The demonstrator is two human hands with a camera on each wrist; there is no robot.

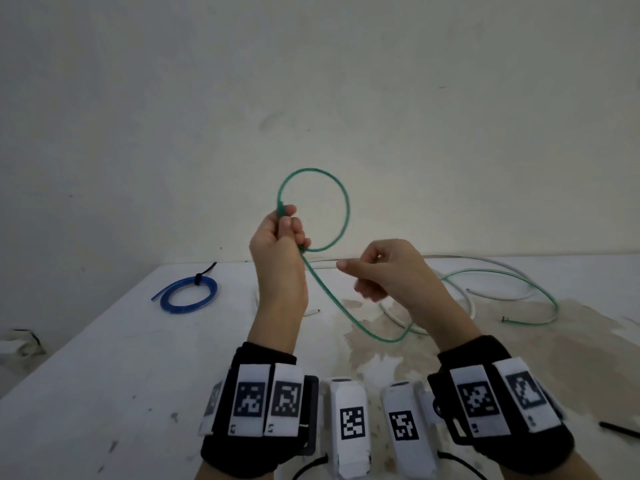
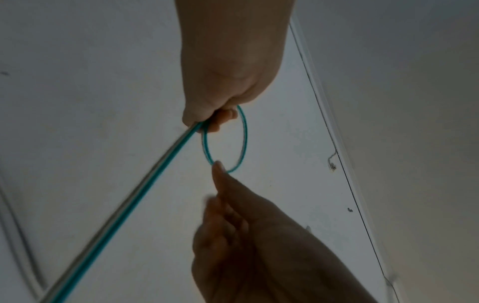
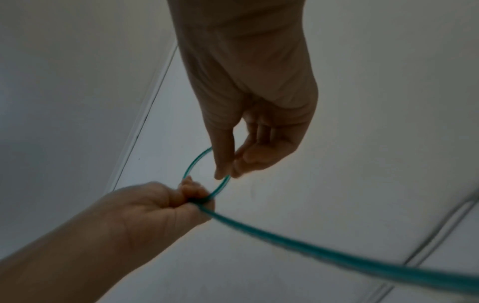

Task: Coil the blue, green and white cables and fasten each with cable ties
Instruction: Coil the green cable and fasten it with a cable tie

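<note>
Coiling the thin green plastic-sheathed cable [image 1: 347, 206] is the step in hand: the left hand [image 1: 277, 239] has its fingers curled tight round the crossing of a first raised loop, while the rest trails down onto the white table [image 1: 104, 358] beside the loose white cable [image 1: 485, 261] — the blue cable [image 1: 188, 292] already lies coiled and tied. The right hand [image 1: 388, 268] seems to hold nothing, thumb and forefinger nearly meeting — though the blurred right wrist view puts them close against the loop. Next, I judge, it must catch the trailing length and feed another turn into the left grip.

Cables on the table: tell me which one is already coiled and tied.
The blue cable, a tied coil at the table's far left. The green cable has one loop in the left hand; the white cable lies loose.
</note>
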